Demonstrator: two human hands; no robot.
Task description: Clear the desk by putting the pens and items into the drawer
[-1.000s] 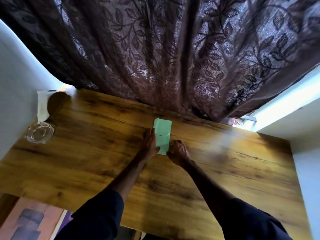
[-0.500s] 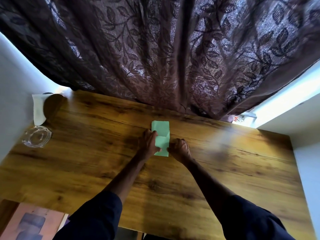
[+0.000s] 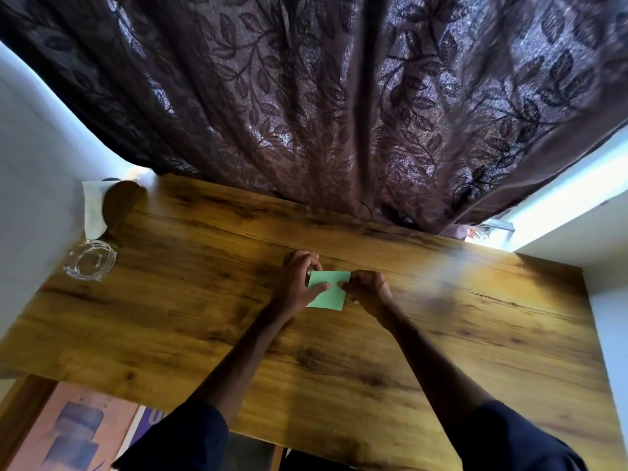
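Purple-brown leaf-patterned curtain hides the desk's far edge. Mid-desk lies the green paper, its left edge covered by the left hand, its right edge pinched by the right hand; both hands grip it with fingers curled. A clear glass dish sits well apart at left.

Dim room. Daylight enters at right past the brown leaf-patterned curtain, glaring off the glossy wooden tabletop. My forearms fall dark. Wide-angle bending, soft edges.
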